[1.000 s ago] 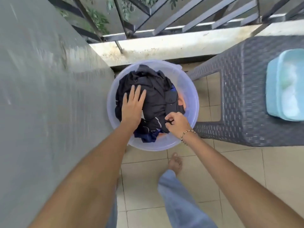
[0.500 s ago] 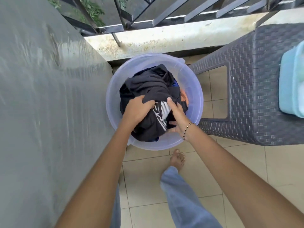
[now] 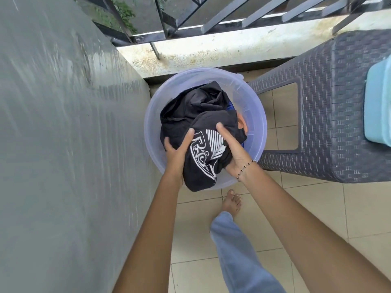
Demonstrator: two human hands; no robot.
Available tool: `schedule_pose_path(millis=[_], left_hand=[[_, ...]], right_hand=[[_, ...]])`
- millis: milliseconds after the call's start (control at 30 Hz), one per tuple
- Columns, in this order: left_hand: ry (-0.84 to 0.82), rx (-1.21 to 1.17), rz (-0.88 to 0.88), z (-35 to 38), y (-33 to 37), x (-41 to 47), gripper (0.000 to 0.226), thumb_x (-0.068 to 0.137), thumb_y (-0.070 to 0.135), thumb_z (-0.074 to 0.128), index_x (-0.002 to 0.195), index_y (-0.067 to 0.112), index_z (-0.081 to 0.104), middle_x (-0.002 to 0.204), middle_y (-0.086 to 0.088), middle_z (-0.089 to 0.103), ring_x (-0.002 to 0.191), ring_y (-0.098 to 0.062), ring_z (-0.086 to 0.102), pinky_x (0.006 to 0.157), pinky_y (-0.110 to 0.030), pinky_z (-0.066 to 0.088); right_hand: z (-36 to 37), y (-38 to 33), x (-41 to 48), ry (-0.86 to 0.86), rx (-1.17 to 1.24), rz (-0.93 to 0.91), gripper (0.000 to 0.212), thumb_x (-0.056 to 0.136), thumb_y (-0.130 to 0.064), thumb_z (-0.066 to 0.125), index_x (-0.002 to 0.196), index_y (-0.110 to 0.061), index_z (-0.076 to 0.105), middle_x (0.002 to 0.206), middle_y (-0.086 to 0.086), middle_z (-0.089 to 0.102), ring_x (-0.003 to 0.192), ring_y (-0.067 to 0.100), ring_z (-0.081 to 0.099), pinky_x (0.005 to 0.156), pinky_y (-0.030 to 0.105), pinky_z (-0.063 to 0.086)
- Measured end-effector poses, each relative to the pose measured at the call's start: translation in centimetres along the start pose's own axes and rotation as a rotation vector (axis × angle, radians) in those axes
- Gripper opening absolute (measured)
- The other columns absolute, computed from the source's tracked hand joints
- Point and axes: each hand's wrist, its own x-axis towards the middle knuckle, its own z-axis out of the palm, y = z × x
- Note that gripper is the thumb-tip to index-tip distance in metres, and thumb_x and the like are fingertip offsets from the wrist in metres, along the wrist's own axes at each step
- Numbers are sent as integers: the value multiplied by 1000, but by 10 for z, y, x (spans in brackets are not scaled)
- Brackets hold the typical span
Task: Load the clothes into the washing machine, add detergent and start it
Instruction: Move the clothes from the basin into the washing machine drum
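Observation:
A translucent lilac plastic basin (image 3: 257,115) stands on the tiled floor, filled with dark clothes (image 3: 196,108). On top lies a black shirt with a white print (image 3: 205,157), bunched and raised over the basin's near rim. My left hand (image 3: 176,150) grips its left side, thumb on top and fingers underneath. On the shirt's right side my right hand (image 3: 231,149), with a bead bracelet at the wrist, grips it the same way. A blue garment shows beneath the black ones. No washing machine front or lid is recognisable.
A grey flat surface (image 3: 63,144) fills the left. To the right stands a dark woven-pattern plastic table (image 3: 330,115) with a light blue tub (image 3: 378,106) on it. A stained ledge (image 3: 211,49) and metal railing (image 3: 232,15) lie beyond. My bare foot (image 3: 231,200) is on the tiles.
My hands went from resting on the clothes pile to gripping the black printed shirt from both sides, and the bundle has come up toward me over the basin's near rim.

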Motion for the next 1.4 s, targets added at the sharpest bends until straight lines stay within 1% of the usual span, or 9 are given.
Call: schedule_pose_path(millis=[100,233,300,433,667,933,1133,1267,1400], left_hand=[[-309,-88,-127,7,16,-6,63,88,55,56,135,14,52,129,-10,63,117,-27,61,98,-39,50],[-206,-93,-114,14,37,-11,32,99,34,47,106,7,64,102,-11,68,88,-22,67,80,-28,51],[-214,-53,-98,8,39,-20,33,104,27,31,93,11,57,92,-3,59,75,-13,56,76,-29,46],[-248,29,-40,8,60,-56,37,102,36,36,121,10,55,105,1,63,76,-15,64,62,-24,54],[-68,-495,203,4,90,-163,51,91,58,46,120,19,63,126,-5,65,114,-23,63,99,-42,50],[-45,-91,440,17,127,-264,51,88,48,60,135,36,47,129,12,58,116,-12,58,101,-41,48],[-123,-170,467,12,170,-344,34,98,44,45,128,31,54,124,1,62,111,-19,60,96,-44,52],[-179,-215,506,-4,202,-400,34,93,53,46,110,28,61,111,0,66,105,-21,62,96,-45,51],[-227,-231,557,-53,233,-440,45,86,59,54,98,17,67,109,-4,71,103,-23,67,94,-44,53]], right_hand=[[-3,-9,-7,-40,-17,41,56,83,-72,40,107,-30,67,117,-1,69,110,20,64,101,46,46],[-8,-26,-14,33,-132,-68,53,72,-72,57,119,-46,56,131,-9,59,122,20,54,100,55,44],[-11,-33,-18,-44,-52,-78,69,69,-74,59,131,-45,47,138,-8,53,127,24,50,95,60,44],[7,-45,-49,-184,31,-149,68,81,-54,60,138,-20,46,140,8,52,127,27,52,98,47,47],[58,-66,-116,90,175,-233,70,65,-53,79,123,-18,63,122,10,66,113,31,62,97,50,48],[102,-72,-239,313,304,-348,78,60,-62,77,123,-21,60,117,8,67,100,26,68,82,45,57],[144,-85,-323,59,382,-432,61,81,-57,56,122,-12,62,120,14,65,107,31,62,93,43,50],[180,-85,-376,-73,396,-531,73,71,-61,63,126,-14,59,119,12,66,105,29,65,76,35,56],[221,-79,-409,-120,330,-620,30,95,-34,47,89,-21,73,81,2,75,67,14,72,66,29,57]])
